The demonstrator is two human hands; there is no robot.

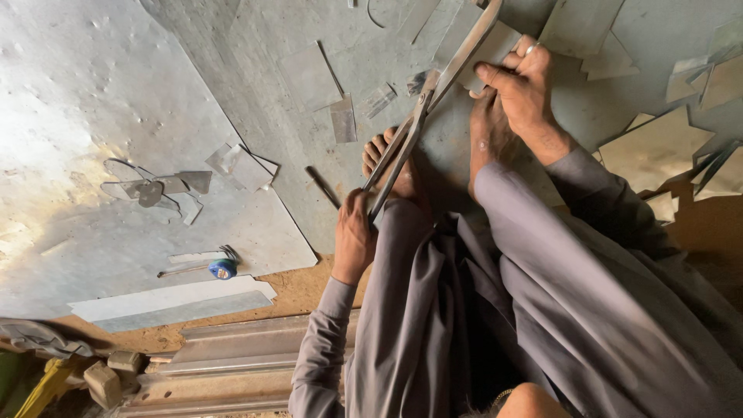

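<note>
Long tin snips [422,108] run diagonally through the upper middle of the frame, cutting a metal sheet [325,85] on the floor. The left hand [354,232] has its grip closed around the handles; the right hand [520,85] pinches an offcut strip [495,42]. A blue tape measure [223,268] lies lower left.

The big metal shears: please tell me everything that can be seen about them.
The metal shears are long, grey and dull, with two slim handles and two blades joined at a pivot. They lie slanted from lower left to upper right over the sheet metal. The left hand grips the handle ends. The upper blade runs above the grey strip that the right hand presses down. Bare feet rest beneath the handles.
</note>
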